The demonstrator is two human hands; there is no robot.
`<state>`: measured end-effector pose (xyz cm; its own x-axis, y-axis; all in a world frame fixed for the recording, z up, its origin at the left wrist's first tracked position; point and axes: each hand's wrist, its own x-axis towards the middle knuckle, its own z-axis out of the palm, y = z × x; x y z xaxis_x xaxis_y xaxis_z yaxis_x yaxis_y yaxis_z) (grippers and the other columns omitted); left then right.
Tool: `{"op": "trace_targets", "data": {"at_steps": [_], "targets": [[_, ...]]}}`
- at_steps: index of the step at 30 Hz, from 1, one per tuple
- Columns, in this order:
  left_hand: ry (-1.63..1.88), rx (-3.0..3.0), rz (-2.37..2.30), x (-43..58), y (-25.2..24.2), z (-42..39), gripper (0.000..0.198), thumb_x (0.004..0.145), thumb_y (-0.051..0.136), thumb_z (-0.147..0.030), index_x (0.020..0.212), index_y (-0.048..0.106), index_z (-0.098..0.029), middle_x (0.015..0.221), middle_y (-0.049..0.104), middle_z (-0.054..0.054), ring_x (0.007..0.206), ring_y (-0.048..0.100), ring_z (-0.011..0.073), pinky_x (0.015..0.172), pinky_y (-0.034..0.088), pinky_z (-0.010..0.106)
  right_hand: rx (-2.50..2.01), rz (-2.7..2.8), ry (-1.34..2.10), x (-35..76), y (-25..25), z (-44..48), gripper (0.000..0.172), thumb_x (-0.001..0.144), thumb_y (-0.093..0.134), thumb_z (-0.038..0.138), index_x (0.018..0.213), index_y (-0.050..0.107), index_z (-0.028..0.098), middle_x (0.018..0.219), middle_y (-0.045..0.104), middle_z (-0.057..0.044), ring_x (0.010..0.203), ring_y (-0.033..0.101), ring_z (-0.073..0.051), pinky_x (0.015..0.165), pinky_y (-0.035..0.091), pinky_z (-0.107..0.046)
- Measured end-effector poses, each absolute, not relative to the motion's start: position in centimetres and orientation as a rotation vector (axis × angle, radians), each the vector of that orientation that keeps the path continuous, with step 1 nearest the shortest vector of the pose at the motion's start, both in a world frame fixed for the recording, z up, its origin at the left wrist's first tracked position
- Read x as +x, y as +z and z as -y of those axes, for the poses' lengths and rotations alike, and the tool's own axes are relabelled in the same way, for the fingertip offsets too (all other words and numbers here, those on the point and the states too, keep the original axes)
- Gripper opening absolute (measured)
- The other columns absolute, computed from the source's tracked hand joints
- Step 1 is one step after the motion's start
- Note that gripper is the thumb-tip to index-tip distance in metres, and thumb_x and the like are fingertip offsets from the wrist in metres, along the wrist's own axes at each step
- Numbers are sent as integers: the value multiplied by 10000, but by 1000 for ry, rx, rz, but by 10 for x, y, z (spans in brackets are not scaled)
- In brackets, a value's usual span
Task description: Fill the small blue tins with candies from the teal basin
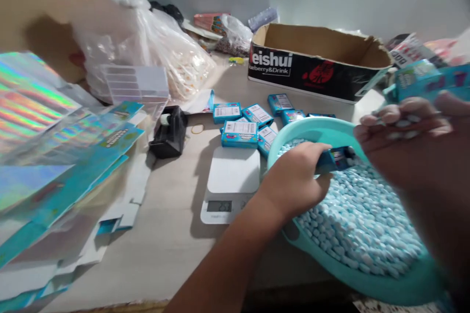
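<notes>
My left hand (293,178) is closed round a small blue box (336,159) and holds it over a teal basin (323,129) heaped with pale blue tablets (360,220). My right hand (407,144) hovers above the basin's right side, cupped, with a few tablets resting on its fingers. Just left of the basin stands a white kitchen scale (231,181) with a lit display. Behind the scale lie several closed blue boxes (240,134) on the table.
A dark open carton (316,66) stands at the back. Flat holographic box blanks (55,151) pile up at the left, with a black tape dispenser (169,132) and plastic bags (161,54) beyond them. Another blue box (426,80) sits at the right edge.
</notes>
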<state>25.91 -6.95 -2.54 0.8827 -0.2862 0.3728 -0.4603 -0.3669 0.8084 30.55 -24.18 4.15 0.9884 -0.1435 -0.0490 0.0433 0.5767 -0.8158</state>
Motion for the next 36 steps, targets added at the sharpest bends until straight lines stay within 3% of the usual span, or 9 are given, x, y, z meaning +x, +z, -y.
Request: {"op": "trace_targets", "data": {"at_steps": [5,11,15,19,24,27,32,36], "targets": [[218,1996,495,259,-22,71,413,822,650,-153,1234,625,-168,1239,684,85,1161,617,245,1042,493,402,-1033,82,-69,306,43,234,322,884,489,343,653,650,187,663,620,-19,687,624,-118,736,570,-306],[189,2010,450,260,-20,71,373,834,648,-172,1205,638,-212,1190,693,48,1105,631,236,973,511,401,-1221,232,-174,307,34,234,511,939,528,580,615,620,195,633,608,-15,643,631,-140,734,578,-327],[194,2018,457,260,-20,71,375,836,640,-163,1206,640,-219,1163,698,36,1072,637,227,938,510,395,-1355,315,-252,306,29,230,609,939,429,699,647,634,206,627,617,-28,664,658,-170,750,581,-359],[198,2008,446,261,-20,71,377,835,641,-158,1205,643,-229,1137,704,26,1034,643,219,906,511,387,-1466,370,-282,304,28,232,603,974,342,684,777,673,221,647,651,-28,712,689,-187,765,572,-372],[189,2024,393,261,-20,72,384,848,643,-198,1230,624,-235,1186,693,40,1089,629,250,940,500,429,-1574,384,-285,301,24,234,394,1015,390,499,1095,670,233,753,712,-22,850,723,-202,898,539,-403],[194,2036,366,260,-19,72,315,843,647,-205,1158,638,-216,1103,702,49,1036,638,262,893,513,432,-1682,383,-210,301,22,234,431,1019,374,514,1229,630,238,828,735,-30,973,716,-224,991,495,-446],[213,2025,331,260,-18,71,284,831,656,-193,1114,636,-208,1026,697,50,980,638,261,838,513,416,-1807,436,-24,304,19,236,640,1019,246,638,1059,740,232,1032,743,-66,1162,642,-244,1116,389,-475],[213,2016,332,261,-19,71,224,836,647,-193,1060,642,-204,968,694,46,941,637,255,802,508,404,-1902,463,34,304,21,238,698,1016,216,654,894,773,251,1158,712,-50,1263,570,-235,1167,325,-451]]}}
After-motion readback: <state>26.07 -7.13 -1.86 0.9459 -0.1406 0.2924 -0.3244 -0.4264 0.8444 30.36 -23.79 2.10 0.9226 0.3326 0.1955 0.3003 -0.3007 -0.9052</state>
